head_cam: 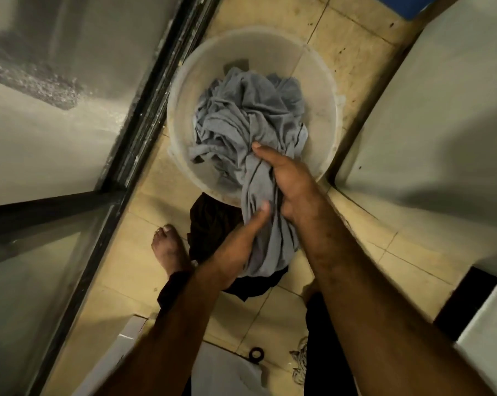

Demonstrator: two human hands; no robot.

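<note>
The crumpled grey cotton garment [241, 115] runs lengthwise from the round translucent white plastic bucket [324, 110] toward the person, with the right hand [291, 181] gripping it by the bucket's near rim and the left hand [238, 244] clenching its nearer end.

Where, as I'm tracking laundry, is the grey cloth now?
Head view, mid-frame: the grey cloth sits bunched in the white bucket, its near end over the rim, gripped by the left hand and right hand.

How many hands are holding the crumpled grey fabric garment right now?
2. The left hand grips the grey garment low, where it hangs; the right hand grips it higher, over the near rim of the round translucent white plastic bucket.
</note>
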